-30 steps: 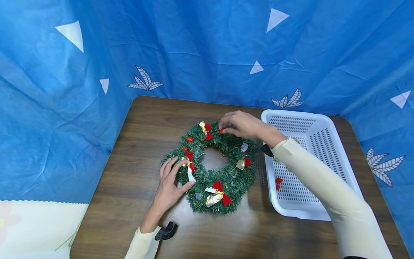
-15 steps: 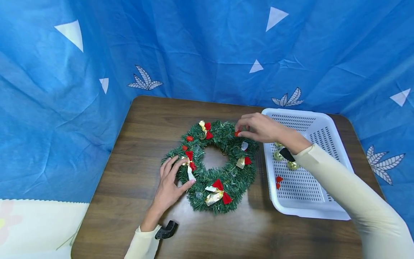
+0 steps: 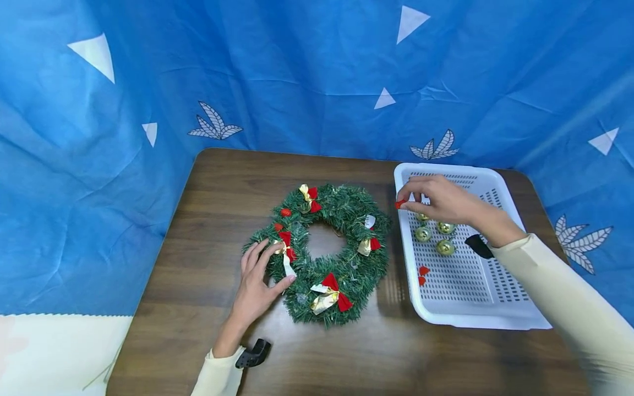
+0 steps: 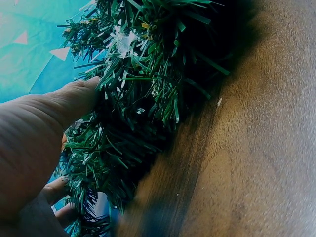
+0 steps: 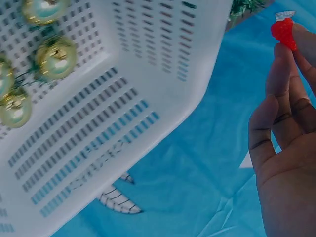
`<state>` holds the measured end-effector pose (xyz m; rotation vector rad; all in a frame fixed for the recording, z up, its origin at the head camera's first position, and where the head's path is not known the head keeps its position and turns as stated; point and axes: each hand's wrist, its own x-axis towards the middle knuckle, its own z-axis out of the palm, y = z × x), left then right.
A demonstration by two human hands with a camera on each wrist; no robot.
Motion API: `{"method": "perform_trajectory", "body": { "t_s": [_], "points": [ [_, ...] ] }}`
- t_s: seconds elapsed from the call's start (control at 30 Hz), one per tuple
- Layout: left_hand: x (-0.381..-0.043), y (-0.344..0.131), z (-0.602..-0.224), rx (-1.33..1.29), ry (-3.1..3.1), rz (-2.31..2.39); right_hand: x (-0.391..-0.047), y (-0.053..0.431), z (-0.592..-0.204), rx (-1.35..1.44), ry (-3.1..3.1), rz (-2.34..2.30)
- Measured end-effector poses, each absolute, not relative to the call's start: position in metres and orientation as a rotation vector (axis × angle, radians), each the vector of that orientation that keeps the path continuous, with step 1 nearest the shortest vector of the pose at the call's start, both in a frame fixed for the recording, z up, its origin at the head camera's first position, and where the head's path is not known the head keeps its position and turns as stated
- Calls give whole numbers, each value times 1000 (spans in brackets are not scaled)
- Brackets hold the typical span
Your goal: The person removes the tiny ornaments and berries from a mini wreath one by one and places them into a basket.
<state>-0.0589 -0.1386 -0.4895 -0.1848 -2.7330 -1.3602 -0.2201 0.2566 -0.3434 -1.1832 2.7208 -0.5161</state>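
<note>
A green tinsel wreath lies flat on the table, with red-and-gold bows and small red ornaments on its left and upper parts. My left hand rests on its left edge, fingers spread beside a bow with a white tail. In the left wrist view the thumb presses into the green strands. Between thumb and fingertips my right hand pinches a small, bumpy red ornament. That hand is over the left side of a white perforated basket, away from the wreath.
Several gold baubles lie in the basket, and small red pieces sit near its left wall. The wooden table reaches back to a blue curtain.
My right hand has moved right, from the top of the wreath to over the basket, with the red ornament in its fingertips. The left hand stays on the wreath.
</note>
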Motion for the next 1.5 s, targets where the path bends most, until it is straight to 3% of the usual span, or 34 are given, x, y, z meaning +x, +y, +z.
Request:
{"method": "perform_trajectory", "body": {
  "t_s": [1.5],
  "points": [
    [-61,-140,-492,-197,-2732,-1378,-170,326,-377,-751,2617,-317]
  ]
}}
